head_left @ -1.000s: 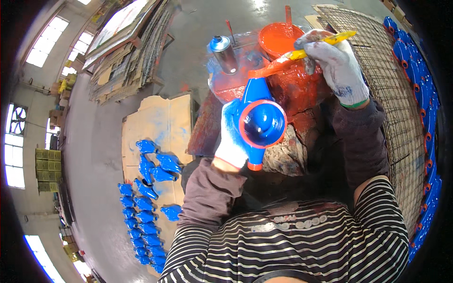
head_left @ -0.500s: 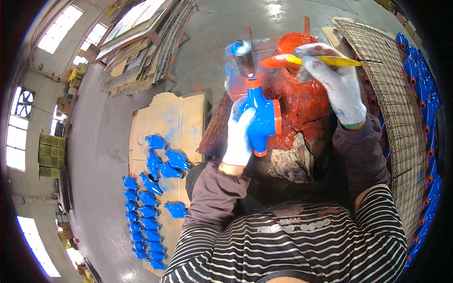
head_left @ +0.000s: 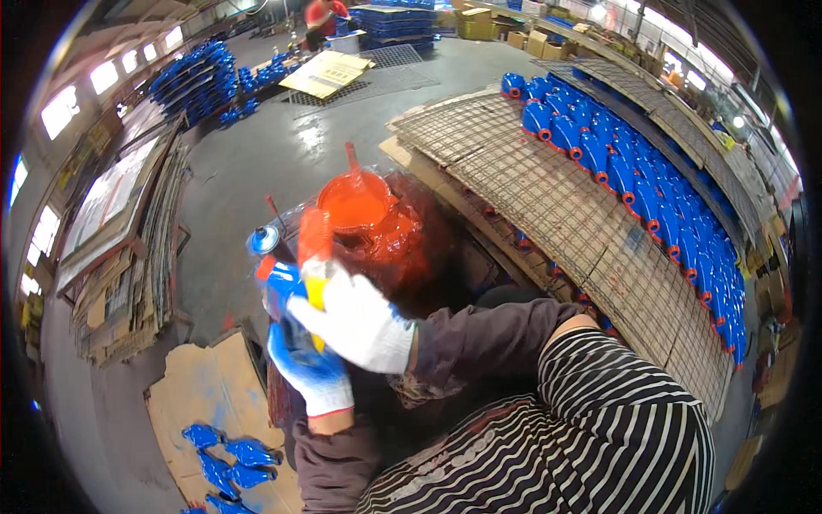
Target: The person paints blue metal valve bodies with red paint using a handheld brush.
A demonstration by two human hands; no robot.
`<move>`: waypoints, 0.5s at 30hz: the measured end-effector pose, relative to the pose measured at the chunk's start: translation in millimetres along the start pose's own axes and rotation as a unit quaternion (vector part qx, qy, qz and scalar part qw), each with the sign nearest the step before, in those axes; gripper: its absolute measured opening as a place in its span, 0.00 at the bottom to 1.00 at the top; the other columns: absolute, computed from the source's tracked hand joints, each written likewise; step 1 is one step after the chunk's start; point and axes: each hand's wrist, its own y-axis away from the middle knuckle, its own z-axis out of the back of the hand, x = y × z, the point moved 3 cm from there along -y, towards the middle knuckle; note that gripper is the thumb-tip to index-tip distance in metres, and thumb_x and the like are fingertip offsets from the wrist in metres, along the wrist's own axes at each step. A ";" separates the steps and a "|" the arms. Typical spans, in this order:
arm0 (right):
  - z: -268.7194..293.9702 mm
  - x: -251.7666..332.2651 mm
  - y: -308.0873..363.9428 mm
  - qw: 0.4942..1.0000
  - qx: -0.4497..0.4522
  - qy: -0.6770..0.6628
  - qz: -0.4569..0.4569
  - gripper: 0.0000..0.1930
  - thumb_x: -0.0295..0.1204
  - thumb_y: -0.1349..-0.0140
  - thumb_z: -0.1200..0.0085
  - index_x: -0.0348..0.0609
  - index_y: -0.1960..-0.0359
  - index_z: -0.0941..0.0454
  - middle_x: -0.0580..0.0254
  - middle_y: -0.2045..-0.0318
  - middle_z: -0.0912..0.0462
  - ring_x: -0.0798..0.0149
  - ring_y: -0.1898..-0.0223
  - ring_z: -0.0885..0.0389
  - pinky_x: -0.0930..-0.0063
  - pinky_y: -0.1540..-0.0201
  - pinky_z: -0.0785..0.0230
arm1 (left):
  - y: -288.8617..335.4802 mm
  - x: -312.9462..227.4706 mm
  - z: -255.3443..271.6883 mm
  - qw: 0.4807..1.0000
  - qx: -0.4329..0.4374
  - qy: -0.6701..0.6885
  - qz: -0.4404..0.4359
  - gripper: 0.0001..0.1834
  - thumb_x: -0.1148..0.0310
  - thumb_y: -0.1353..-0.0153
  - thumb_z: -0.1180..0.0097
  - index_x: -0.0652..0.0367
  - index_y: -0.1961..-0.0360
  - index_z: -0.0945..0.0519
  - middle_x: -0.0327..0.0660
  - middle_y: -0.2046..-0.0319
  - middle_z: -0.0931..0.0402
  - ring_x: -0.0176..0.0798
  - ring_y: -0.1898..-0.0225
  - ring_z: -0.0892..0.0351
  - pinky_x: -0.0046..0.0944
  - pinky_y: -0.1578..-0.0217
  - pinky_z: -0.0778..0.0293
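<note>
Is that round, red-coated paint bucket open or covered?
Open: the round, red-coated paint bucket has no lid, and orange-red paint shows inside it.

Factory workshop; open red paint bucket (head_left: 360, 229); rows of blue parts (head_left: 565, 133); mesh rack (head_left: 522, 180)

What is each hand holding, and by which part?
The right hand holds the brush by its yellow handle. The left hand is at the blue fitting, toward its lower end; blur and overlap hide its exact grip.
</note>
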 end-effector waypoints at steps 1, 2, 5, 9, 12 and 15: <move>14.2 -10.8 -2.5 0.988 -0.028 0.115 0.097 0.19 0.33 0.38 0.49 0.46 0.45 0.27 0.39 0.58 0.26 0.49 0.63 0.24 0.57 0.64 0.31 | -2.7 8.3 -8.2 1.000 0.017 0.015 -0.007 0.28 0.53 0.31 0.62 0.59 0.38 0.32 0.45 0.39 0.31 0.45 0.40 0.30 0.45 0.40 0.33; 26.0 -25.3 -8.5 0.989 -0.044 0.103 0.094 0.20 0.32 0.40 0.47 0.46 0.45 0.27 0.40 0.60 0.26 0.48 0.65 0.24 0.58 0.65 0.30 | -1.8 17.0 -31.9 0.999 0.027 0.015 -0.021 0.29 0.54 0.30 0.63 0.60 0.35 0.35 0.46 0.37 0.33 0.45 0.38 0.32 0.44 0.40 0.33; 64.4 -64.4 -24.4 0.994 -0.079 0.070 0.009 0.26 0.37 0.49 0.40 0.48 0.47 0.31 0.41 0.58 0.28 0.42 0.56 0.26 0.55 0.63 0.30 | -15.1 33.8 -54.4 0.980 0.186 -0.056 -0.033 0.35 0.57 0.33 0.56 0.61 0.29 0.49 0.51 0.38 0.35 0.51 0.40 0.30 0.48 0.40 0.32; 110.9 -172.9 -46.4 0.990 -0.120 0.058 -0.047 0.35 0.35 0.57 0.34 0.43 0.45 0.35 0.44 0.58 0.28 0.43 0.55 0.27 0.57 0.53 0.29 | -34.2 59.5 -39.8 0.979 0.092 -0.173 0.060 0.35 0.61 0.38 0.47 0.66 0.34 0.40 0.50 0.48 0.28 0.47 0.51 0.22 0.46 0.48 0.25; 143.3 -272.5 -65.1 0.975 -0.105 0.099 -0.169 0.37 0.37 0.58 0.32 0.40 0.45 0.35 0.44 0.57 0.23 0.49 0.53 0.22 0.62 0.49 0.29 | -43.1 67.3 -28.7 0.967 0.049 -0.227 0.103 0.30 0.62 0.37 0.47 0.68 0.38 0.35 0.49 0.51 0.25 0.43 0.56 0.19 0.42 0.54 0.22; 160.5 -373.9 -73.2 0.939 -0.042 0.097 -0.326 0.40 0.38 0.59 0.32 0.39 0.43 0.36 0.44 0.57 0.20 0.51 0.54 0.19 0.65 0.47 0.29 | -50.1 67.7 -18.7 0.947 0.030 -0.301 0.106 0.28 0.59 0.35 0.50 0.66 0.39 0.33 0.48 0.52 0.24 0.43 0.58 0.19 0.41 0.58 0.21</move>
